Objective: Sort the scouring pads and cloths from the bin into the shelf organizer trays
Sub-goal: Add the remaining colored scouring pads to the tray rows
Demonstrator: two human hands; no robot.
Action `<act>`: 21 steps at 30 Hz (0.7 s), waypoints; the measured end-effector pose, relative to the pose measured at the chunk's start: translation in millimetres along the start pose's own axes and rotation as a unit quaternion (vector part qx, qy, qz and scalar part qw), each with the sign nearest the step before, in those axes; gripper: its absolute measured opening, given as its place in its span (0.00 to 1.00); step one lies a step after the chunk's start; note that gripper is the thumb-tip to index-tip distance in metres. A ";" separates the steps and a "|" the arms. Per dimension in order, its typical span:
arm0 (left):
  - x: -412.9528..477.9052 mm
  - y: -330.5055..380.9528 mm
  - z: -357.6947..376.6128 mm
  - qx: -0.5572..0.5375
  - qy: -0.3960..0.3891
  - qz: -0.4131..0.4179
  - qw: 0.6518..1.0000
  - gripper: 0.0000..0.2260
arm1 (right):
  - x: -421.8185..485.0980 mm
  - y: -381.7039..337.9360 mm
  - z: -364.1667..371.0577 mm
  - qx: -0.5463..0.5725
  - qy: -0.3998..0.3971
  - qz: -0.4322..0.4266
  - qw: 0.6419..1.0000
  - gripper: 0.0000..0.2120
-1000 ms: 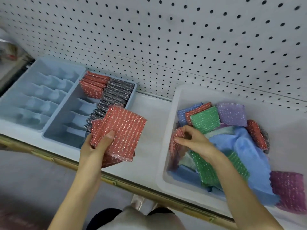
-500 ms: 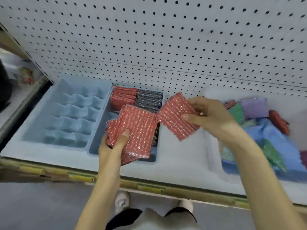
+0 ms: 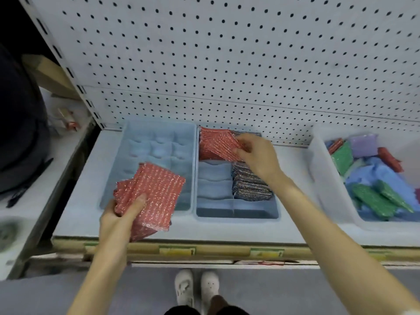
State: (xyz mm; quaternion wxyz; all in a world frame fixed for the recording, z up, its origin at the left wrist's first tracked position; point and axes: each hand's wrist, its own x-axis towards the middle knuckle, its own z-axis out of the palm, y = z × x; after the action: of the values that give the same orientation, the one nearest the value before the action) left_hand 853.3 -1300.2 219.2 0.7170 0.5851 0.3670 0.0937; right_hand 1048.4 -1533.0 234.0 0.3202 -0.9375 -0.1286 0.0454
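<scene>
My left hand point(image 3: 120, 218) grips a stack of red scouring pads point(image 3: 151, 196) over the front of the left organizer tray point(image 3: 136, 142). My right hand point(image 3: 255, 155) pinches a single red pad point(image 3: 214, 144) and holds it at the back-left compartments of the right organizer tray point(image 3: 236, 215), against the red pads standing there. A row of dark grey pads point(image 3: 250, 183) fills that tray's right column. The white bin point(image 3: 322, 169) at the right holds green pads point(image 3: 377, 198), red pads point(image 3: 389, 159), a purple pad point(image 3: 363, 145) and blue cloths point(image 3: 372, 173).
A white pegboard point(image 3: 227, 64) rises right behind the trays. The shelf's front edge point(image 3: 204, 248) carries yellow label strips. A neighbouring shelf at the left holds a dark bag point(image 3: 20, 137) and a black pen point(image 3: 27, 187). My white shoes point(image 3: 196, 287) stand below.
My right hand carried the red pad from the bin leftward into the right tray's back-left corner. The view swung left, and my left hand's stack now hangs over the left tray.
</scene>
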 end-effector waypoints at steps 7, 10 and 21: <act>-0.8 -10.6 -13.3 0.019 -0.050 -0.050 0.997 0.24 | 38.1 -7.6 55.2 -0.247 0.020 -0.070 0.966 0.11; 0.3 -10.5 -19.0 0.021 -0.039 -0.057 0.997 0.25 | 45.4 -13.0 57.7 -0.336 0.038 -0.088 0.937 0.08; 9.4 -4.5 1.7 0.009 -0.024 -0.055 0.998 0.31 | 46.6 -20.0 68.0 -0.401 -0.078 -0.137 0.902 0.18</act>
State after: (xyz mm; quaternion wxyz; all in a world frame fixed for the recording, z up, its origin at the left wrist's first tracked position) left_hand 859.8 -1297.6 211.3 0.7246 0.5724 0.3820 0.0370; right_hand 1077.7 -1465.1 192.3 -0.0909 -0.9532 -0.2878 0.0181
